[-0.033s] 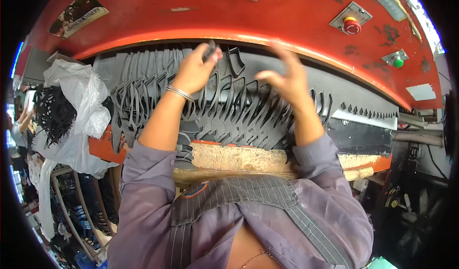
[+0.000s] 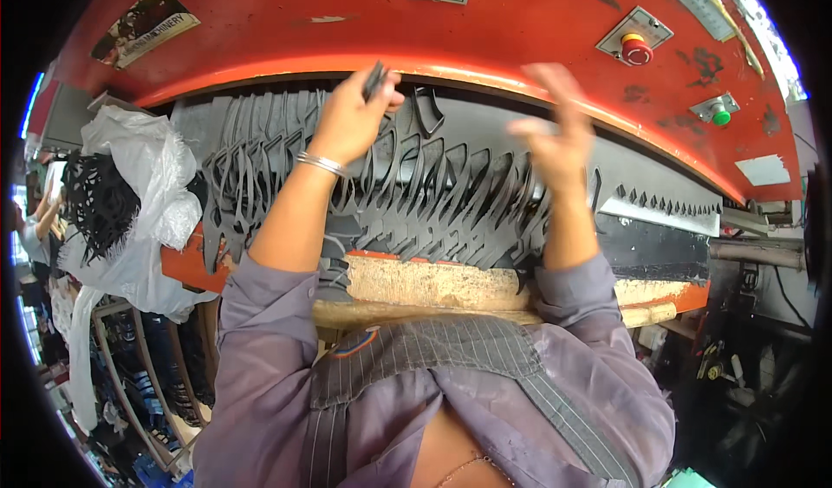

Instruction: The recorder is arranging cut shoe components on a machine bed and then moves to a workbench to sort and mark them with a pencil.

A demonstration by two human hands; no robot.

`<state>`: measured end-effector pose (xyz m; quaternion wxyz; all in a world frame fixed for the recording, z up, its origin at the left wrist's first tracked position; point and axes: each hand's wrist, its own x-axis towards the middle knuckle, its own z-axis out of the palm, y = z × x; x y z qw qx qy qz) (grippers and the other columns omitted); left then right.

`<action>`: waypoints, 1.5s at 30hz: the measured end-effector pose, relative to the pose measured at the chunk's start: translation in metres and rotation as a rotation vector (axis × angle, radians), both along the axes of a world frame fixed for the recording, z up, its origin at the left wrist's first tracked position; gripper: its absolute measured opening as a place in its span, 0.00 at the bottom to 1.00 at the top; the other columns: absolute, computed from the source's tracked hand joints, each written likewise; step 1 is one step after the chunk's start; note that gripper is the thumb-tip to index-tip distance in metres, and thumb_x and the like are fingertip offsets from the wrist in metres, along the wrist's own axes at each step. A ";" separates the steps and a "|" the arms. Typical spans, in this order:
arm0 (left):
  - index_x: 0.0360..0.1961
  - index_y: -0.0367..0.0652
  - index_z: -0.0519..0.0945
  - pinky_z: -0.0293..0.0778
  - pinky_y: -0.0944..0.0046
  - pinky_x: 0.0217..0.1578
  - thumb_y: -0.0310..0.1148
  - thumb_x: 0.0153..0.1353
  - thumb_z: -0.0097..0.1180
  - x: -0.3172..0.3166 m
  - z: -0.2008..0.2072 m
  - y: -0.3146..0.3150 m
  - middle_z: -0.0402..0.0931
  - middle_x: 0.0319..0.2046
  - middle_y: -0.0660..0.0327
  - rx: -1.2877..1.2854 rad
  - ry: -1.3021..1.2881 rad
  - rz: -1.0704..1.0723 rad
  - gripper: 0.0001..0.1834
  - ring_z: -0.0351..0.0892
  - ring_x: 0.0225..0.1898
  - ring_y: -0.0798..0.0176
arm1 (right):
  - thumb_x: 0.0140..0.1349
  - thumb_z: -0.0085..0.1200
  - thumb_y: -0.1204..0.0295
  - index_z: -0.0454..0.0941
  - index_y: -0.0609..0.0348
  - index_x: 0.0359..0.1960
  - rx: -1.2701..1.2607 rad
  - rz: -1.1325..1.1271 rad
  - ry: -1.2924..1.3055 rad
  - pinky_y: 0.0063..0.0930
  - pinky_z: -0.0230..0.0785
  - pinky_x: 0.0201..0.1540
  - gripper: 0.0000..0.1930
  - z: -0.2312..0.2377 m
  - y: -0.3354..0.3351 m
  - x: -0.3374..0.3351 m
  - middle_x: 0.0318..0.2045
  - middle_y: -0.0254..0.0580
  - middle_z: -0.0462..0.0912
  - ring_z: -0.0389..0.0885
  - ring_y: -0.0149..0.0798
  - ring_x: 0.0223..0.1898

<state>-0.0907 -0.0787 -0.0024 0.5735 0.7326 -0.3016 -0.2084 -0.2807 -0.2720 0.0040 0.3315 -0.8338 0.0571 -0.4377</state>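
Strips of thin, curvy dark-grey sheet (image 2: 416,228) lie crowded across the middle of the frame, lots of them overlapping. Your left hand (image 2: 354,111), upper centre, is pinching a small dark-grey piece (image 2: 373,81) between thumb and fingers. Your right hand (image 2: 562,137), right of centre, is blurry, but the fingers look spread wide and I see nothing in them. Just right of your left hand sits a black, angular, thin-walled loop (image 2: 421,117). Honestly, the strips look light and bendy, so I'd grab the broader ends; skinny middles could snag. The loop looks stiffer, so maybe pinch its sides.
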 end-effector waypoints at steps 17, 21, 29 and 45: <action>0.29 0.42 0.76 0.72 0.53 0.29 0.40 0.61 0.53 -0.088 0.040 0.017 0.74 0.23 0.49 0.132 -0.796 -0.253 0.12 0.76 0.26 0.46 | 0.62 0.55 0.61 0.65 0.64 0.55 -0.345 -0.750 -0.256 0.41 0.52 0.63 0.25 0.038 -0.086 -0.136 0.57 0.55 0.63 0.61 0.49 0.60; 0.32 0.44 0.77 0.74 0.51 0.38 0.28 0.49 0.51 -0.144 -0.023 0.088 0.78 0.32 0.53 0.485 -0.673 -0.530 0.07 0.78 0.38 0.48 | 0.44 0.69 0.55 0.76 0.57 0.47 -0.134 -0.031 0.413 0.44 0.66 0.52 0.30 -0.039 0.091 -0.131 0.44 0.49 0.77 0.73 0.52 0.48; 0.26 0.44 0.79 0.75 0.54 0.38 0.32 0.46 0.56 -0.191 -0.059 0.121 0.79 0.31 0.57 0.437 -0.744 -0.200 0.05 0.78 0.38 0.52 | 0.36 0.68 0.69 0.76 0.59 0.29 -0.378 -0.047 0.757 0.34 0.73 0.39 0.17 -0.065 0.195 -0.126 0.32 0.43 0.76 0.76 0.45 0.38; 0.41 0.43 0.78 0.73 0.56 0.46 0.26 0.47 0.54 -0.077 -0.023 0.025 0.76 0.43 0.61 0.535 -0.873 -0.293 0.16 0.73 0.47 0.54 | 0.56 0.56 0.48 0.81 0.66 0.39 0.199 -0.208 0.667 0.38 0.73 0.44 0.27 -0.012 0.074 0.033 0.34 0.60 0.82 0.82 0.53 0.40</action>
